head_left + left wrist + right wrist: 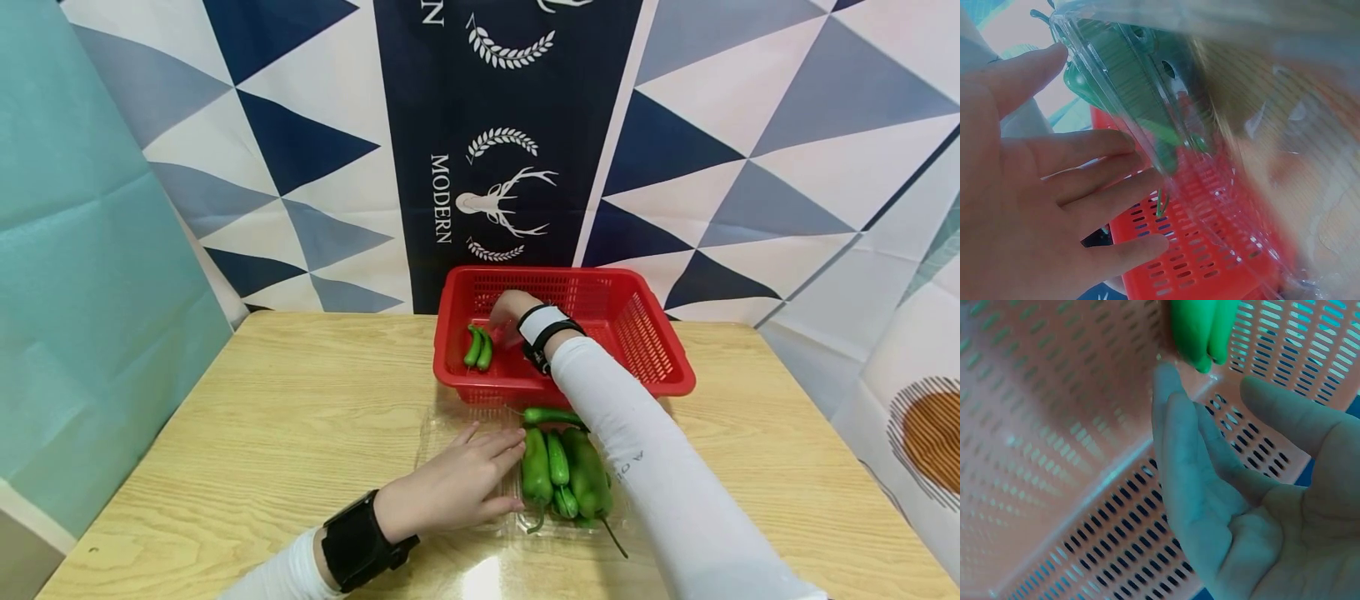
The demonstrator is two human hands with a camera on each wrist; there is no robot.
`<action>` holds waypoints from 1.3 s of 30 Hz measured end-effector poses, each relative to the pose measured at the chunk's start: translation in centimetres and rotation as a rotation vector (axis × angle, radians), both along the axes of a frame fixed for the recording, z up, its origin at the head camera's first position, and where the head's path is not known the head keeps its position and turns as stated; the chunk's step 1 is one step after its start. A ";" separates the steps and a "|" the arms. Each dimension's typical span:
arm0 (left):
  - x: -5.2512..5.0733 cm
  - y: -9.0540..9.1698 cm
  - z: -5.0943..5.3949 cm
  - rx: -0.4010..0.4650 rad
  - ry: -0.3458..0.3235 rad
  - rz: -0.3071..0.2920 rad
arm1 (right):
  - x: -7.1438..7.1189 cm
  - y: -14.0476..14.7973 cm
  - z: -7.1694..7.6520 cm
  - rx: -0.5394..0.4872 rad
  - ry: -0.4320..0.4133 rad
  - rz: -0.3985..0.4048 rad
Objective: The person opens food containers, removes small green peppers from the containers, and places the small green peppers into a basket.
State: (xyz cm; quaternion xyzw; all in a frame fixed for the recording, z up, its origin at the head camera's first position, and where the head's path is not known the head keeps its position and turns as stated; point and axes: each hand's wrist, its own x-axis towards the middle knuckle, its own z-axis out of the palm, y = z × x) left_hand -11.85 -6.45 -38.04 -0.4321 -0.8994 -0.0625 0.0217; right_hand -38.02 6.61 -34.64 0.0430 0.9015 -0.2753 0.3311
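While the right hand (512, 315) reaches down inside the red basket (487, 385), fingers extended, thumb well apart and nothing in its hold, a pair of slim green vegetables (478, 348) lies just beside it at the basket's left end, the two side by side. On the near side of the basket, a clear plastic container (431, 437) rests on the surface (315, 400) and bears the remaining produce: two broad peppers (536, 467), a small cucumber-like piece (557, 460) between them, and a slender pepper (551, 416) across the end nearest the basket. The left hand (457, 487), likewise empty, lies over the container with fingers straight and spread, their tips at the broad peppers' side; whether they touch cannot be told. All pieces are judged light. The broad peppers are probably hollow and thin-walled, glossy enough to slip and liable to crack if squeezed; they are best cupped around the thick shoulder, sparing the thin stalk. The slim pieces, likely firmer but prone to roll, suit a gentle pinch across the middle. The container, seemingly thin and flexible, would best be steadied at its rim, lest it slide or buckle.
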 end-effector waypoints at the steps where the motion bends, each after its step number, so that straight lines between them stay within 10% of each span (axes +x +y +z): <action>1: 0.0 0.0 0.0 0.000 0.001 0.000 | 1.0 0.1 1.0 0.024 0.036 0.034; 17: -0.1 0.1 0.0 0.003 -0.020 0.004 | 4.7 0.8 5.7 0.066 0.289 0.099; 28: -0.1 -0.1 -0.1 -0.003 -0.041 0.007 | 9.0 1.7 8.8 0.114 0.459 0.282; 39: 0.0 0.1 0.0 -0.003 -0.034 0.004 | 13.7 3.9 9.1 0.106 0.653 0.337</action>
